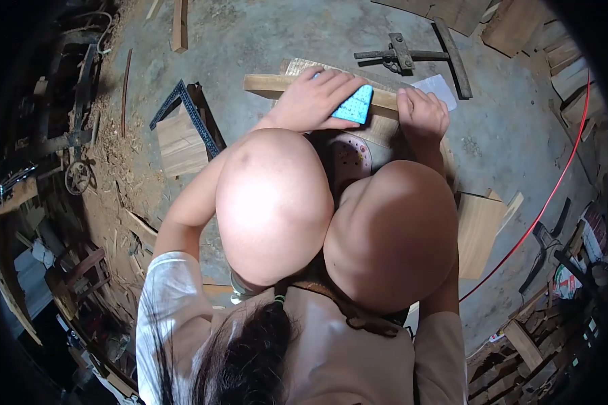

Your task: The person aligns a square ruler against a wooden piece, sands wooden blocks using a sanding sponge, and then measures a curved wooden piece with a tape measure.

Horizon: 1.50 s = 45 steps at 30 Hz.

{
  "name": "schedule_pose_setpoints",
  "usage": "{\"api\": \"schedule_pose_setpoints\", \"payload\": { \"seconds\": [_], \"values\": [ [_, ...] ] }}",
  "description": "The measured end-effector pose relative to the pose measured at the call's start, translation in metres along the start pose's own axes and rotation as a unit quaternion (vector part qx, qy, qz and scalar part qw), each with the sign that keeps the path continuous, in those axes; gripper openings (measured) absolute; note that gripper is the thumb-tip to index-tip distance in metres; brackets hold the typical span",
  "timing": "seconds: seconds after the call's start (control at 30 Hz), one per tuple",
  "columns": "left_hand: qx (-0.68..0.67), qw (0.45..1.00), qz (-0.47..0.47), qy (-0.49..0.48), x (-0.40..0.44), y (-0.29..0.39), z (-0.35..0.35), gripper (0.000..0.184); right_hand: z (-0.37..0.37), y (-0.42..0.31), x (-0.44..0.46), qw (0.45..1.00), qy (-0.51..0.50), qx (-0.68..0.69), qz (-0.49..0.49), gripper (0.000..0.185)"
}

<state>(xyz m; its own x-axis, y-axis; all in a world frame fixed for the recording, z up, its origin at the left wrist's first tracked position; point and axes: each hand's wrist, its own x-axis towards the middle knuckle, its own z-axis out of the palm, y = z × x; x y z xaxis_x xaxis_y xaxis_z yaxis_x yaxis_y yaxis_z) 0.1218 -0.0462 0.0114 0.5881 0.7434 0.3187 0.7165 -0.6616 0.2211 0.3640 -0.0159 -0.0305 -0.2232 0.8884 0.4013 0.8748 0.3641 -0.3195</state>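
My left hand (307,101) is wrapped over a bright blue, dotted pad (352,106), pressed against a wooden bar (263,83). The pad's left part is hidden under my fingers. At the bar's right end, my right hand (422,116) is closed around the wood, fingers curled over it. The bar lies crosswise in front of my knees, on or against a paler piece of wood (304,66); the exact contact is hidden. Below it, between my knees, part of a pink, holed shoe (351,154) shows.
A metal clamp (402,55) lies on the concrete floor ahead, near a white sheet (440,90). To the left are a dark carpenter's square (181,101) and a board (182,143). Another board (478,233) and a red cable (546,202) are at right. Wood shavings (121,148) litter the left.
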Motion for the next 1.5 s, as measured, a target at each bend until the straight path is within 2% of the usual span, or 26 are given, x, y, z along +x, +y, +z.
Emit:
{"api": "schedule_pose_setpoints", "payload": {
  "seconds": [0.13,0.2,0.27,0.37,0.53,0.57,0.67,0.7,0.77,0.87,0.97,1.07,1.1,1.2,1.23,1.33,1.43,1.5],
  "values": [
    [0.004,0.999,-0.049,0.006,-0.018,-0.017,-0.013,0.070,0.001,0.000,-0.004,1.000,0.022,0.001,-0.004,0.021],
    [0.076,0.991,-0.105,0.014,-0.046,-0.034,-0.029,0.069,0.003,0.000,-0.002,0.999,0.031,-0.002,-0.006,0.021],
    [0.066,0.980,-0.185,-0.020,-0.072,-0.044,-0.045,0.068,0.005,0.000,-0.003,0.999,0.036,-0.008,-0.003,0.021],
    [0.100,0.983,-0.154,0.021,-0.079,-0.047,-0.041,0.067,0.003,-0.001,0.000,0.999,0.020,-0.028,-0.001,0.021],
    [0.020,0.996,-0.073,0.046,-0.021,-0.033,-0.014,0.067,0.008,0.002,-0.002,0.999,0.033,-0.009,-0.005,0.022],
    [-0.010,0.998,-0.053,0.043,-0.008,-0.029,-0.004,0.068,0.006,0.001,-0.002,1.000,0.027,-0.002,0.001,0.022],
    [-0.025,0.999,-0.005,-0.028,0.015,-0.006,0.011,0.078,-0.009,-0.002,0.001,0.997,-0.072,0.024,0.034,0.026],
    [-0.042,0.999,0.010,-0.016,0.015,-0.008,0.012,0.081,-0.015,-0.005,0.003,0.997,-0.049,0.057,0.025,0.031],
    [-0.077,0.996,0.035,0.006,0.013,-0.013,0.013,0.089,-0.023,-0.011,0.009,0.992,-0.009,0.128,0.008,0.045],
    [-0.251,0.962,-0.021,0.102,0.007,-0.019,-0.021,0.103,-0.032,-0.046,0.032,0.976,-0.047,0.146,-0.152,0.068],
    [-0.036,0.992,-0.086,0.079,-0.013,-0.038,-0.074,0.111,-0.022,-0.086,0.044,0.958,-0.068,0.123,-0.251,0.079],
    [-0.002,0.987,-0.158,-0.035,-0.049,-0.064,-0.050,0.115,0.013,-0.100,0.044,0.956,-0.117,0.055,-0.262,0.086],
    [0.021,0.990,-0.139,-0.022,-0.052,-0.062,-0.040,0.098,0.019,-0.104,0.048,0.961,-0.109,0.049,-0.248,0.083],
    [0.017,0.982,-0.168,-0.085,-0.052,-0.054,-0.009,0.068,0.007,-0.104,0.047,0.962,-0.160,0.075,-0.206,0.078],
    [0.031,0.989,-0.138,0.038,-0.054,-0.054,-0.003,0.050,0.009,-0.094,0.044,0.962,-0.099,0.076,-0.241,0.069],
    [0.070,0.982,-0.171,0.047,-0.059,-0.052,0.006,0.049,-0.021,-0.037,0.042,0.958,-0.109,0.096,-0.246,0.069],
    [0.070,0.980,-0.159,0.102,-0.058,-0.054,0.010,0.049,-0.056,0.004,0.024,0.975,-0.167,-0.056,-0.135,0.069],
    [0.069,0.978,-0.167,0.101,-0.056,-0.052,0.010,0.050,-0.053,-0.003,0.023,0.972,-0.183,-0.076,-0.123,0.070]
  ]
}}
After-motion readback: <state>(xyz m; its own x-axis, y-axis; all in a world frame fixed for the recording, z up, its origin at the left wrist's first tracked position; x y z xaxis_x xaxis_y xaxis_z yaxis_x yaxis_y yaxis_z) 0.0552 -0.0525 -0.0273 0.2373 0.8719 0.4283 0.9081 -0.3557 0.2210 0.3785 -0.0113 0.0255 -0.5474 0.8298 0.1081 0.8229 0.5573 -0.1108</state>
